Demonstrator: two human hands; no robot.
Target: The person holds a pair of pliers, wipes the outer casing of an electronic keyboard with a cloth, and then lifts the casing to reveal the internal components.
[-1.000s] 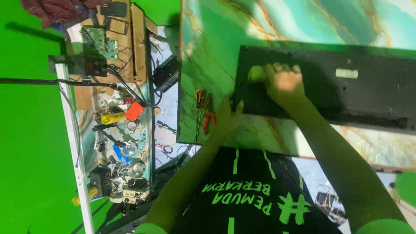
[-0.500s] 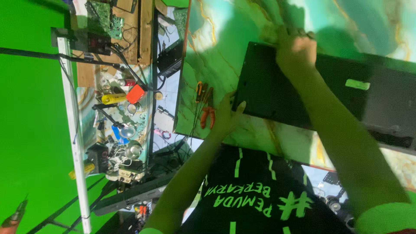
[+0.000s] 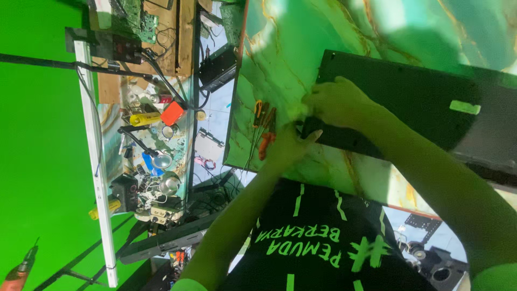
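right hand (image 3: 336,102) fingers grip the panel (image 3: 409,102) corner; left hand (image 3: 285,148) presses flat, open. stiff, light, likely slippery.

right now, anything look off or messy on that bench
Nothing looks broken or spilled. The black flat panel lies askew on the marbled table. Both hands, left hand and right hand, meet at its corner. The side shelf is crowded with tools.
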